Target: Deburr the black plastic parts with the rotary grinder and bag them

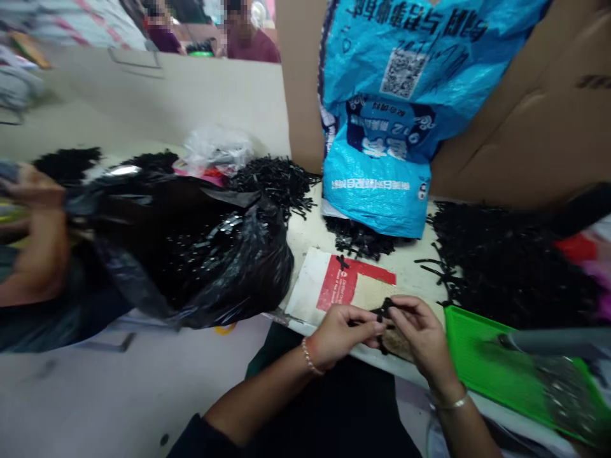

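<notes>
Both my hands meet over the near edge of the white table (305,235). My left hand (341,331) and my right hand (420,334) each pinch a small black plastic piece (383,313) held between them, fingers closed on it. Under my hands lies a red and white card (334,283). Heaps of the same black pieces lie on the table: one at the right (506,261), one behind the black bag (277,178).
A black plastic bag (200,248) full of black pieces sits at the left, where another person's hand (33,191) holds its edge. A blue sack (396,108) leans on cardboard (539,114). A green tray (496,369) lies at the right. People sit far back.
</notes>
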A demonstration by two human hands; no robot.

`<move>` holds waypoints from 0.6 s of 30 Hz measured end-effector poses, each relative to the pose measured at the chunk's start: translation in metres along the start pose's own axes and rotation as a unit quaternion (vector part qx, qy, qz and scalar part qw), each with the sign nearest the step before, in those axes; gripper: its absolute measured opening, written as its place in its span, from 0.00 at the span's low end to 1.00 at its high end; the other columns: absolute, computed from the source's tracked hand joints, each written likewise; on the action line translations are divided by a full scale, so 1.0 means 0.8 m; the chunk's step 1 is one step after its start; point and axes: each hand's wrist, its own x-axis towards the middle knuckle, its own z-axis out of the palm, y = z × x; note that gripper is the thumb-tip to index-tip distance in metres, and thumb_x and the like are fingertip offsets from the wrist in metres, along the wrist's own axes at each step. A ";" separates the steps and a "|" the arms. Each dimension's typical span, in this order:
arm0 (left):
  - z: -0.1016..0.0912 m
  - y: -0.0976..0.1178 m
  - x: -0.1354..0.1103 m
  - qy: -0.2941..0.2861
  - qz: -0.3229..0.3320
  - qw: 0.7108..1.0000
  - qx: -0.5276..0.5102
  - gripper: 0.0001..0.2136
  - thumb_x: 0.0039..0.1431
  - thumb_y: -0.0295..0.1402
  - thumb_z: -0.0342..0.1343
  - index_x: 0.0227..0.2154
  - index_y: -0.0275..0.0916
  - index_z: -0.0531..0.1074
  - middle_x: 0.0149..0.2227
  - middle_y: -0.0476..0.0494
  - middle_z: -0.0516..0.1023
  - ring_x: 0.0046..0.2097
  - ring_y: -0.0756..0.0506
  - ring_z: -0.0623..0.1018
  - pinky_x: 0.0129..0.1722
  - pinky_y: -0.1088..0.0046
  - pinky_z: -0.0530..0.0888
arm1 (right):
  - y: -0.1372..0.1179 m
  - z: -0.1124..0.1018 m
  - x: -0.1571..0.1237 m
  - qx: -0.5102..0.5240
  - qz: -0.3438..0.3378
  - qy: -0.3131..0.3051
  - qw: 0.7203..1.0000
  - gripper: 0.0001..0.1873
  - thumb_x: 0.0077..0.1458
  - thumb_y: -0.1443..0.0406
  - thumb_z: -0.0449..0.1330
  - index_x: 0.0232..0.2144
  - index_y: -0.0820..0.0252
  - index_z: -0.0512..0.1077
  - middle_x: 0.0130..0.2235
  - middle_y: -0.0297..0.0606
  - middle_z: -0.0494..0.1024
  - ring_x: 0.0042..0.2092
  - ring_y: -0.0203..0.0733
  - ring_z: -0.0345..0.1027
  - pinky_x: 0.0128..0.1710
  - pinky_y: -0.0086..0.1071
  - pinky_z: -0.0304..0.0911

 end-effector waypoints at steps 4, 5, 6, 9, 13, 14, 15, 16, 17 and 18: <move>0.011 -0.021 0.005 0.032 0.010 0.999 -0.008 0.27 0.35 0.51 0.70 0.34 0.32 0.82 0.28 0.41 0.79 0.26 0.50 0.74 0.37 0.67 0.75 | 0.004 0.003 0.001 0.126 0.169 0.018 0.977 0.18 0.44 0.56 0.69 0.35 0.55 0.69 0.32 0.37 0.77 0.27 0.39 0.74 0.24 0.28 0.72; 0.011 -0.026 0.007 0.036 0.013 0.999 -0.015 0.30 0.34 0.53 0.70 0.35 0.32 0.82 0.30 0.40 0.79 0.27 0.49 0.75 0.39 0.65 0.76 | 0.007 0.001 0.002 0.134 0.204 0.017 0.970 0.22 0.40 0.55 0.70 0.36 0.53 0.69 0.33 0.37 0.77 0.28 0.41 0.74 0.24 0.29 0.72; 0.010 -0.031 0.009 0.036 0.013 0.999 -0.023 0.32 0.32 0.54 0.70 0.36 0.32 0.81 0.32 0.39 0.79 0.28 0.48 0.76 0.41 0.63 0.76 | 0.011 -0.002 0.004 0.135 0.235 0.014 0.962 0.26 0.37 0.54 0.72 0.39 0.50 0.70 0.34 0.38 0.78 0.28 0.42 0.75 0.24 0.30 0.72; 0.005 -0.039 0.013 0.029 0.010 0.999 -0.030 0.38 0.28 0.57 0.69 0.40 0.31 0.80 0.36 0.37 0.80 0.35 0.42 0.79 0.47 0.59 0.75 | 0.026 -0.007 0.010 0.122 0.289 -0.004 0.950 0.30 0.33 0.54 0.72 0.41 0.44 0.70 0.34 0.44 0.78 0.28 0.45 0.75 0.24 0.33 0.71; -0.005 -0.029 0.011 0.031 0.003 0.999 -0.011 0.39 0.28 0.57 0.68 0.42 0.31 0.80 0.41 0.34 0.80 0.42 0.37 0.80 0.49 0.57 0.74 | 0.024 -0.009 0.023 0.102 0.254 0.037 0.961 0.24 0.32 0.54 0.73 0.36 0.43 0.72 0.36 0.48 0.78 0.30 0.46 0.75 0.25 0.33 0.71; -0.009 -0.023 0.009 0.034 -0.002 0.999 -0.013 0.39 0.28 0.56 0.69 0.41 0.30 0.80 0.43 0.33 0.79 0.42 0.37 0.80 0.47 0.58 0.75 | 0.016 -0.009 0.027 0.107 0.231 0.062 0.965 0.25 0.31 0.55 0.74 0.35 0.44 0.73 0.36 0.46 0.78 0.31 0.46 0.76 0.27 0.33 0.72; -0.012 -0.017 0.006 0.031 -0.011 0.999 -0.015 0.37 0.28 0.54 0.70 0.41 0.30 0.80 0.43 0.33 0.79 0.41 0.38 0.80 0.45 0.60 0.76 | 0.007 -0.009 0.031 0.112 0.207 0.084 0.968 0.25 0.29 0.55 0.74 0.34 0.45 0.73 0.36 0.43 0.78 0.32 0.45 0.76 0.29 0.32 0.73; -0.016 -0.011 0.003 0.021 -0.023 0.999 -0.019 0.36 0.30 0.53 0.71 0.40 0.30 0.80 0.43 0.32 0.79 0.40 0.40 0.80 0.42 0.62 0.77 | -0.003 -0.009 0.034 0.115 0.184 0.100 0.971 0.25 0.30 0.56 0.75 0.34 0.47 0.74 0.35 0.41 0.78 0.33 0.43 0.75 0.31 0.30 0.73; -0.019 -0.005 0.001 -0.001 -0.042 0.999 -0.018 0.34 0.31 0.51 0.71 0.39 0.30 0.79 0.42 0.32 0.80 0.38 0.41 0.80 0.40 0.65 0.77 | -0.013 -0.009 0.035 0.107 0.169 0.101 0.974 0.25 0.30 0.56 0.75 0.35 0.49 0.74 0.35 0.40 0.78 0.34 0.41 0.75 0.33 0.29 0.73; -0.022 0.001 -0.001 -0.027 -0.059 0.998 -0.016 0.31 0.33 0.49 0.71 0.38 0.29 0.79 0.41 0.33 0.80 0.37 0.43 0.80 0.38 0.68 0.77 | -0.021 -0.008 0.036 0.091 0.162 0.079 0.979 0.26 0.30 0.56 0.75 0.35 0.52 0.75 0.35 0.39 0.78 0.34 0.41 0.74 0.34 0.29 0.73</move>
